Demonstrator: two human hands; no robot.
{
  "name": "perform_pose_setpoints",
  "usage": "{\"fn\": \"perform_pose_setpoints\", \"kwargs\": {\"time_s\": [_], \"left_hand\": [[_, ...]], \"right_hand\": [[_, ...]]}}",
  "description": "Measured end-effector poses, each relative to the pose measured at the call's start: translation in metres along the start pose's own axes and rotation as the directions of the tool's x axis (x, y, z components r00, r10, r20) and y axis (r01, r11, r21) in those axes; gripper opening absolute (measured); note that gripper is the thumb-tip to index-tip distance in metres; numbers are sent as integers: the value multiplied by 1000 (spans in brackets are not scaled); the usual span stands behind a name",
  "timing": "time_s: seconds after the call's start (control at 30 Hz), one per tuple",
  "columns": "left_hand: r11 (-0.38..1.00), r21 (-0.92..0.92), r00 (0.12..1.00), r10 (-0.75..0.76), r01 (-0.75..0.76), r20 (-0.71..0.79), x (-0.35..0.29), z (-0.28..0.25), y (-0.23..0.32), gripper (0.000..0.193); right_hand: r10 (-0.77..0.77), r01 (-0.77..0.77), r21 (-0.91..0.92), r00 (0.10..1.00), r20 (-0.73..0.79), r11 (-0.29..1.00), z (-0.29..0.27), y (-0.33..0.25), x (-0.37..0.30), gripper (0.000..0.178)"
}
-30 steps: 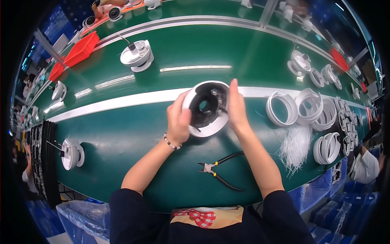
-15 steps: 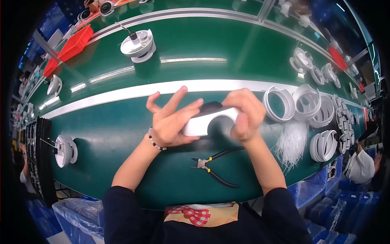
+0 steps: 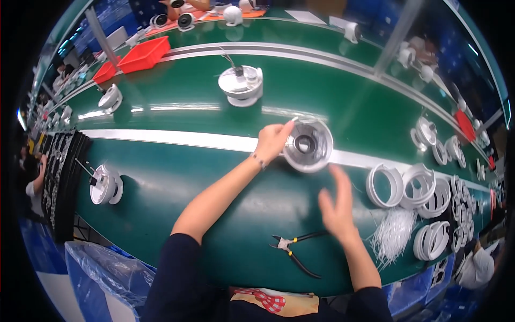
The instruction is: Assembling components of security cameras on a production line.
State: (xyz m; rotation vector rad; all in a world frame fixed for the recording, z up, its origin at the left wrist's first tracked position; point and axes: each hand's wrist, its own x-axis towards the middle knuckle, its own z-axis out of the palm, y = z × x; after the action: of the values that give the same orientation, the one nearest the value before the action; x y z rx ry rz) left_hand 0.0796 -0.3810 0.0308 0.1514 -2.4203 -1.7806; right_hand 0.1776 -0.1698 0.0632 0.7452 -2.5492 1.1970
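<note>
My left hand (image 3: 273,143) grips the left rim of a round silver-white camera housing (image 3: 317,159), held up over the bench's white strip. The hollow inside faces me, with a dark ring at its centre. Slightly blurred, my right hand (image 3: 338,209) hangs apart from the housing, below and to its right, fingers spread and nothing in them. On the green bench below lie diagonal cutters (image 3: 282,243) with black handles, jaws apart.
White plastic rings (image 3: 385,186) stand grouped at right, beside a heap of thin clear strips (image 3: 394,236). Camera assemblies sit at left (image 3: 105,185) and on the green conveyor (image 3: 241,86). Red trays (image 3: 145,55) stand far left; black stacked trays (image 3: 64,182) edge the bench.
The curved white piece between both hands has given way to a round housing facing me, held farther off by my left hand. My right hand has let go and dropped. The view has shifted.
</note>
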Motion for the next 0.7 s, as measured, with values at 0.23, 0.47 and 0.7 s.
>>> {"fn": "perform_pose_setpoints", "kwargs": {"time_s": [0.23, 0.47, 0.7], "left_hand": [[729, -554, 910, -382, 403, 159, 83, -8, -9, 54], [419, -836, 869, -478, 353, 128, 82, -76, -34, 85], [852, -524, 870, -256, -3, -421, 108, -107, -35, 53]], "right_hand": [[-1, 270, -290, 733, 680, 918, -7, -55, -76, 101], [81, 210, -371, 771, 632, 905, -17, -45, -87, 98], [59, -170, 120, 782, 621, 978, -12, -47, -63, 64]]}}
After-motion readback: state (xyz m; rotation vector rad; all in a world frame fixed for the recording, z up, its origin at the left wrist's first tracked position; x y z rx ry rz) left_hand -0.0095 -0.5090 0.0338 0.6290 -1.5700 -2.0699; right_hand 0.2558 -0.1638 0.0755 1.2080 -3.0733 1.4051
